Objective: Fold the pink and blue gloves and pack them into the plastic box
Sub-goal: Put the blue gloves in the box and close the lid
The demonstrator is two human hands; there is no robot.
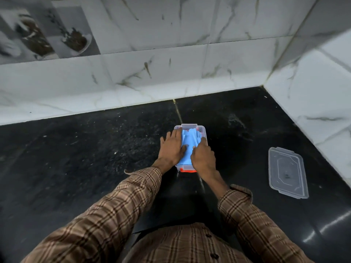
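Observation:
A small clear plastic box (203, 130) with orange clips stands on the black counter. A folded blue glove (190, 141) lies on top inside it, its fingers pointing away from me. A sliver of pink or red shows at the box's far right corner. My left hand (171, 149) lies flat over the box's left side, fingers straight, thumb tip touching the blue glove. My right hand (203, 156) presses on the glove's right side with its fingers bent down onto it.
The box's clear lid (286, 172) lies flat on the counter to the right. White marble-tiled walls close the counter at the back and right. Dark counter surface (95, 158) stretches to the left of the box.

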